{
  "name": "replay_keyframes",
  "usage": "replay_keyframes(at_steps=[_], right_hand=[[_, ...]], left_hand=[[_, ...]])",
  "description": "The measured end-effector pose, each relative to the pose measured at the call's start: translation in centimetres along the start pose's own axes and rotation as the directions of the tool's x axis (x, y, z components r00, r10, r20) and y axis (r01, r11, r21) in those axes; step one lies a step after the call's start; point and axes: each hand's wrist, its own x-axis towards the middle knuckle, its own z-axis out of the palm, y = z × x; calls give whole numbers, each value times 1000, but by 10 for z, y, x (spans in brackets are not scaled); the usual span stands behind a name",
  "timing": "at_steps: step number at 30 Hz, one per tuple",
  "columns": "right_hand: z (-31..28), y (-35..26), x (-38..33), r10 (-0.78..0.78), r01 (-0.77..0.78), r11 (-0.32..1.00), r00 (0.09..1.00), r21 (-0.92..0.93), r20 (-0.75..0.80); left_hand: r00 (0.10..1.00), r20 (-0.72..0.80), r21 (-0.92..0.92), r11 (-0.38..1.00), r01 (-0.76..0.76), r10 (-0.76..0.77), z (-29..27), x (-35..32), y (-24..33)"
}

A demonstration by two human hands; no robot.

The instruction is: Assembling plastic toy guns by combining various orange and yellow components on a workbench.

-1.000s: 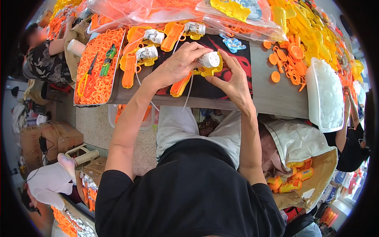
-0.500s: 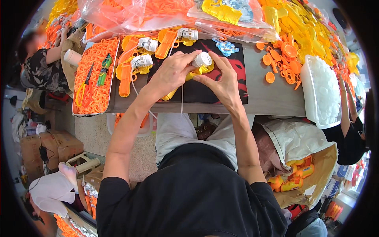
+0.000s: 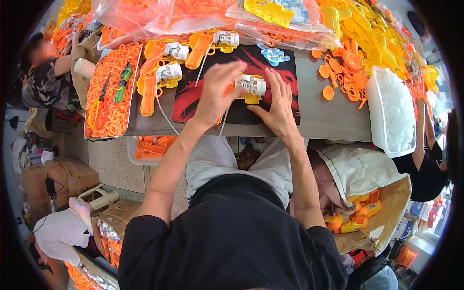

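Note:
A toy water gun half [image 3: 252, 86] with yellow shell, white mechanism and thin clear tube lies on a black and red mat [image 3: 285, 113]. Its handle end is mostly covered by my left hand [image 3: 215, 92], whose fingers are stretched and a little blurred, thumb apart and close to the white part. My right hand [image 3: 278, 104] rests at the other end, fingers and thumb spread around it without a grip. Three similar toy gun halves, orange-handled with white mechanisms, lie at the mat's far left: one nearer [image 3: 159, 82], two behind.
An orange-ring tray [image 3: 130, 108] holds scissors [image 3: 100, 104] and green-handled cutters [image 3: 123, 84]. Blue clear parts [image 3: 274, 55] lie at the mat's far edge. Rightward are loose orange discs [image 3: 355, 72] and a white bin [image 3: 382, 111] of clear parts. Bagged parts and yellow shells [image 3: 372, 41] pile behind.
The toy gun half has gone from tilted up between both hands to lying on the mat. Both hands have loosened from it, the left shifting slightly nearer me.

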Motion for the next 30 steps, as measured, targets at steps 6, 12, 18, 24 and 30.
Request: replay_keyframes(at_steps=[6, 12, 18, 24, 30], right_hand=[[4, -1, 2, -109, 127, 983, 985, -135, 136], [5, -4, 0, -111, 131, 973, 988, -190, 112], [6, -3, 2, -151, 178, 948, 981, -264, 119], [1, -5, 6, -152, 174, 948, 983, -265, 104], [13, -9, 22, -90, 84, 988, 995, -131, -46]], left_hand=[[974, -110, 87, 975, 206, -196, 1, -4, -12], [932, 134, 219, 927, 304, -337, -3, 3, -7], [932, 74, 151, 928, 342, -355, 2, 3, -1], [998, -11, 376, 925, 58, -58, 21, -23, 35], [989, 148, 451, 891, -54, -15, 2, -42, 38]])
